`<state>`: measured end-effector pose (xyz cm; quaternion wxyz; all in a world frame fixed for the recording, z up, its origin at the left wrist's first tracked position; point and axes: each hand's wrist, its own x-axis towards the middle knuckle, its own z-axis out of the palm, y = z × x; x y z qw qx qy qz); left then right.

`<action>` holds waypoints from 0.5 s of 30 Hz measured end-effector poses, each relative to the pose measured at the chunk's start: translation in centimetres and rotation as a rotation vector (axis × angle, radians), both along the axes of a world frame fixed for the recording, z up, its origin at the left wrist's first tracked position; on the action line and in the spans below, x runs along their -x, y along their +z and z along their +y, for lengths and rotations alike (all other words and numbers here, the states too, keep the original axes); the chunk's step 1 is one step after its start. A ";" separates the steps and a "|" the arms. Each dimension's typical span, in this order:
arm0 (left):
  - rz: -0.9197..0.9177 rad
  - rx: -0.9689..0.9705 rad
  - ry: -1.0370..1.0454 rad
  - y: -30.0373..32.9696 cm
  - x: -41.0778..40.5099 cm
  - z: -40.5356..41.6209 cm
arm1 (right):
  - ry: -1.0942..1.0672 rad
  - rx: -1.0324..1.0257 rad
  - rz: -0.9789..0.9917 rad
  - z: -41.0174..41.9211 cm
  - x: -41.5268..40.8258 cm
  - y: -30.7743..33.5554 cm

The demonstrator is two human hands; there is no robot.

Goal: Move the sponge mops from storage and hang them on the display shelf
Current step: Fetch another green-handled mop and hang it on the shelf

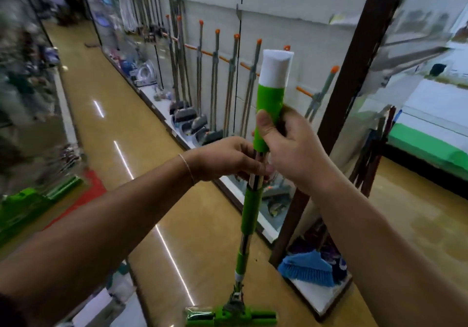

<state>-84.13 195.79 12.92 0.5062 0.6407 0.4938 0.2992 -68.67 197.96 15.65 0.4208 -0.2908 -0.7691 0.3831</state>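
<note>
In a shop aisle, a person carries a green sponge mop [249, 215] toward the wall display shelf [215, 55]: the right hand [291, 146] clasps its green grip, the left hand [228, 158] pinches the metal shaft just below. The mop stands near-upright, capped handle up, sponge head down near the floor. Hanging it likely means lifting the handle end to a free hook.

The left shelves [27, 86] and far aisle end are smeared by blur, the sponge mop's head [231, 316] is cut by the bottom edge, and the left hand [228, 159] hides part of its pole, perhaps pinching it.
</note>
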 end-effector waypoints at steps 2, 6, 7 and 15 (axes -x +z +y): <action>-0.007 -0.009 0.031 0.3 1.3 1.6 | 0.043 -0.012 -0.004 2.3 1.3 0.2; -0.013 -0.015 0.120 0.5 3.8 4.7 | 0.107 -0.024 0.004 6.5 4.2 0.4; -0.020 -0.022 0.136 0.4 4.5 5.4 | 0.106 -0.020 -0.002 7.4 5.0 0.4; -0.108 -0.063 0.163 -1.4 12.1 11.3 | 0.109 -0.037 -0.017 13.6 12.4 -0.1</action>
